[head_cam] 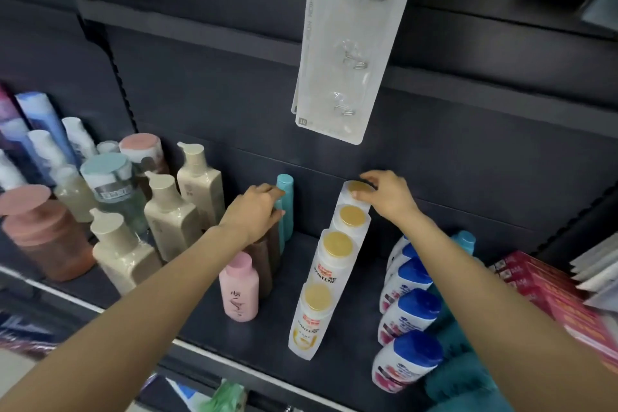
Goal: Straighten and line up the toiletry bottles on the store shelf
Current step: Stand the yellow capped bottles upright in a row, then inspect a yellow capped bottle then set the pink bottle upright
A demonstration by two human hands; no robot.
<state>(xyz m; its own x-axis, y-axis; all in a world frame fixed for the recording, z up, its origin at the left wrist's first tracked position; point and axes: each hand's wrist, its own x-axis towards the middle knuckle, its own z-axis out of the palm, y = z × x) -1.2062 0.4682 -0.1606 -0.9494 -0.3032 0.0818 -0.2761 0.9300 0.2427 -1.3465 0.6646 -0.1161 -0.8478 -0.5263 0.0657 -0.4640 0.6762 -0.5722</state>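
Note:
On the dark shelf [347, 354] a row of white Pantene bottles [336, 254] with gold caps runs from front to back. My right hand [384, 192] grips the gold cap of the rearmost one [354, 189]. Left of that row stand a teal bottle [286, 197] at the back, brown bottles [264, 264] mostly hidden under my arm, and a pink bottle [239, 288] in front. My left hand [254, 211] is curled round the teal bottle near its top.
Beige pump bottles [167, 214] and coral and mint-capped bottles [107, 184] crowd the left. Blue-capped white bottles [408, 311] line up on the right, with teal bottles [461, 378] behind them and red boxes [541, 288] beyond. A clear hook package [347, 43] hangs above.

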